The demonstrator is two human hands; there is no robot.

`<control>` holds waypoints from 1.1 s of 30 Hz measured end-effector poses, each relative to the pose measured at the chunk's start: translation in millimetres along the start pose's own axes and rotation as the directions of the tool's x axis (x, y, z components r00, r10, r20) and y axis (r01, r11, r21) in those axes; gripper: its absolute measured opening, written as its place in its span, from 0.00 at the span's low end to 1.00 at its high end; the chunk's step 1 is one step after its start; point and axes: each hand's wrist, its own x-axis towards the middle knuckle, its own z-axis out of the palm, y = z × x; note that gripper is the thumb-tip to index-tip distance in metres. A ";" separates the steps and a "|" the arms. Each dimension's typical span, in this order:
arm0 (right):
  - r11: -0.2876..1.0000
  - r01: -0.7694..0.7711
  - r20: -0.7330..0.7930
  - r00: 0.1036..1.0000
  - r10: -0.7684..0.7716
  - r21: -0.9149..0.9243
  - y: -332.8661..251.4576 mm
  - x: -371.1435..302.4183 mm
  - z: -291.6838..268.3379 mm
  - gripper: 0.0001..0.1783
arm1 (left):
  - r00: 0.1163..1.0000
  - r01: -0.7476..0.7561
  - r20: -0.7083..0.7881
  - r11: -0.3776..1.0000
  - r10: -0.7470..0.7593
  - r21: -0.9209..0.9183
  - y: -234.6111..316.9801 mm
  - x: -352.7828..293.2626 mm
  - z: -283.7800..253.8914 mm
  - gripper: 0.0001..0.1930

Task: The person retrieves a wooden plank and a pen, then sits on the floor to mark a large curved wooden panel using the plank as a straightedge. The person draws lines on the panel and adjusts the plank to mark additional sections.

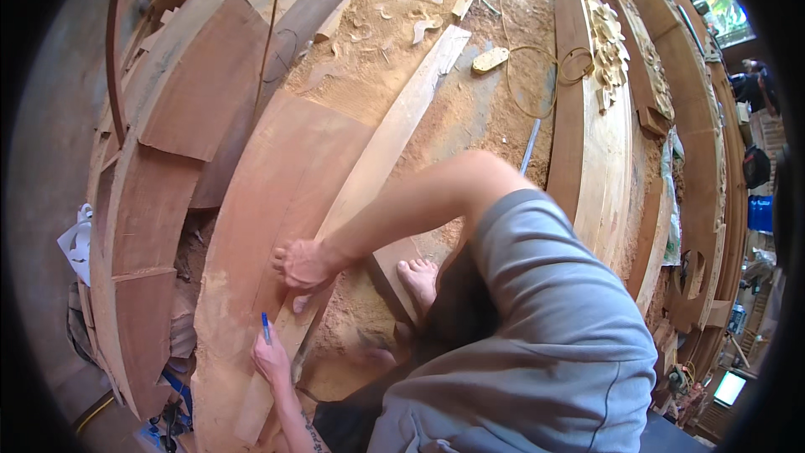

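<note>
One big brown board (264, 210) lies left of the middle. The right hand (306, 267) rests on it, fingers bent, grip unclear. The left hand (270, 358) pinches a blue pen (266, 324); it looks like marking, which calls for steady wood.

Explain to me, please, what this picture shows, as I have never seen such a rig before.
There is no machine here: the two bare hands belong to a person wearing two cameras on their head. This picture comes from the left one, looking down; its fisheye lens bends straight edges near the rim.

The left hand holds a blue pen over a brown board; the pen's tip is hidden. The right hand rests on the board, though whether it grips anything is hard to tell. Beyond the board's far end lie sawdust and pale scraps.
</note>
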 end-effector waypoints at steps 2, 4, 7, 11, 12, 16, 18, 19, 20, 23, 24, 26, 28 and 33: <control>0.990 0.094 -0.295 0.948 -0.120 -0.101 15.8 -16.8 -41.8 0.19 | 0.997 0.077 0.000 0.995 -0.077 -0.069 -13.7 -13.7 9.8 0.21; 0.999 0.012 -0.544 0.839 0.016 0.048 60.7 -61.5 -65.8 0.20 | 0.997 0.077 -0.012 0.989 -0.079 -0.125 -11.6 -20.6 23.0 0.20; 0.632 -0.686 -0.791 0.135 0.597 0.360 102.1 -168.2 -89.1 0.24 | 0.997 0.027 -0.068 0.990 -0.036 -0.138 0.4 -20.9 25.2 0.19; 0.186 -0.426 -0.317 -0.261 0.912 0.886 120.0 -246.2 -70.7 0.34 | 0.998 -0.029 -0.065 0.992 0.022 -0.121 5.4 -16.2 21.7 0.17; 0.115 -0.295 -0.193 -0.250 0.949 0.949 137.6 -266.3 -43.9 0.34 | 0.996 -0.051 -0.073 0.989 0.041 -0.138 11.2 -14.1 23.2 0.17; 0.091 -0.034 -0.096 -0.201 0.975 0.995 157.7 -257.5 -2.6 0.21 | 0.994 -0.083 -0.077 0.992 0.076 -0.095 27.7 -28.2 18.2 0.15; 0.126 -0.141 -0.156 -0.223 0.962 0.982 161.4 -267.2 1.1 0.15 | 1.000 -0.016 -0.011 0.995 0.015 -0.094 34.9 -42.3 16.9 0.16; 0.152 -0.184 -0.187 -0.192 0.963 0.971 166.7 -271.7 4.9 0.15 | 1.000 0.028 0.008 0.996 -0.027 -0.091 40.2 -49.5 14.6 0.17; 0.179 -0.226 -0.219 -0.164 0.962 0.958 170.3 -277.2 8.6 0.14 | 1.000 0.026 -0.003 0.994 -0.026 -0.102 45.8 -54.3 13.7 0.17; 0.186 -0.116 -0.203 -0.161 0.966 0.976 159.6 -282.4 9.7 0.13 | 1.000 0.011 -0.027 0.995 -0.014 -0.098 52.4 -67.7 14.3 0.17; 0.171 -0.104 -0.187 -0.164 0.969 0.980 153.3 -277.7 4.3 0.12 | 0.999 0.006 -0.049 0.996 -0.010 -0.088 46.6 -75.6 16.9 0.17; 0.173 0.008 -0.168 -0.190 0.967 0.985 138.2 -275.2 0.4 0.12 | 0.998 -0.012 -0.066 0.996 0.007 -0.085 43.6 -79.0 21.8 0.14; 0.168 0.043 -0.154 -0.225 0.962 0.985 120.9 -269.3 -7.2 0.12 | 0.996 -0.023 -0.084 0.996 0.015 -0.089 44.8 -77.2 18.9 0.11; 0.168 0.221 -0.117 -0.229 0.966 0.961 118.2 -261.1 2.3 0.15 | 0.968 -0.173 -0.183 0.985 0.170 -0.001 23.4 -81.2 26.1 0.12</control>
